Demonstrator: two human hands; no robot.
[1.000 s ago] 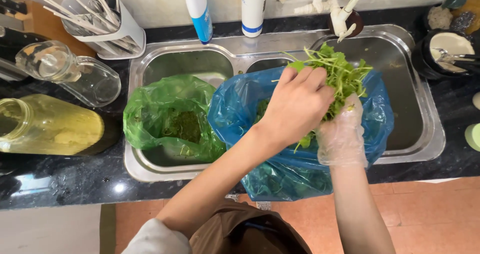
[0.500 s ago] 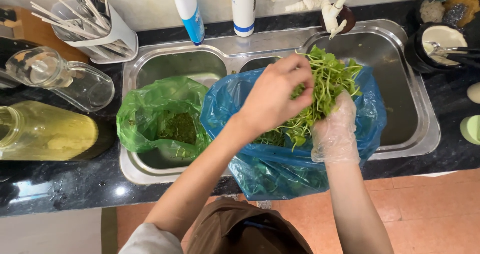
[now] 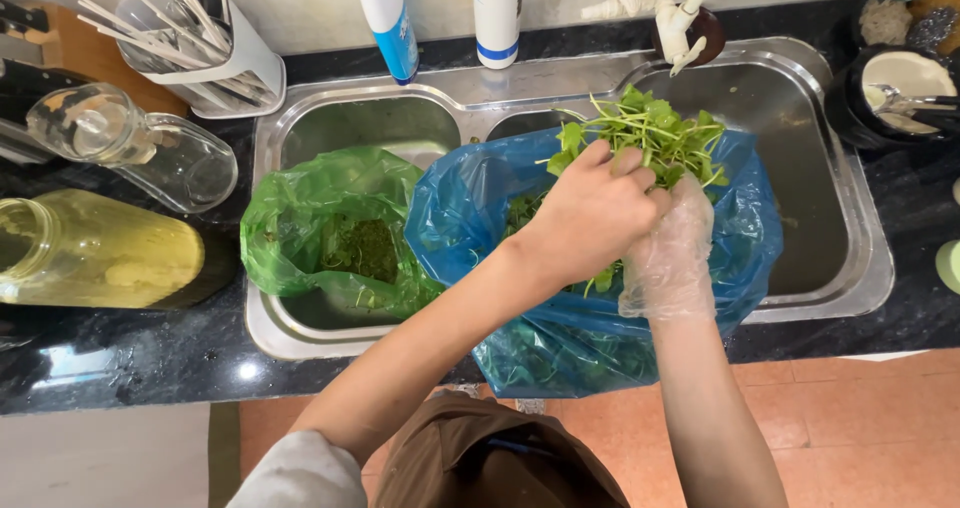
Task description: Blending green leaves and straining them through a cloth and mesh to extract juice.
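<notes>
Gripping a bunch of leafy greens (image 3: 650, 133) over the blue bag (image 3: 470, 218) at the sink (image 3: 850, 268), the left hand (image 3: 590, 213) and gloved right hand (image 3: 670, 258) both clench the stems; light, limp, easily bruised, best held low.
</notes>
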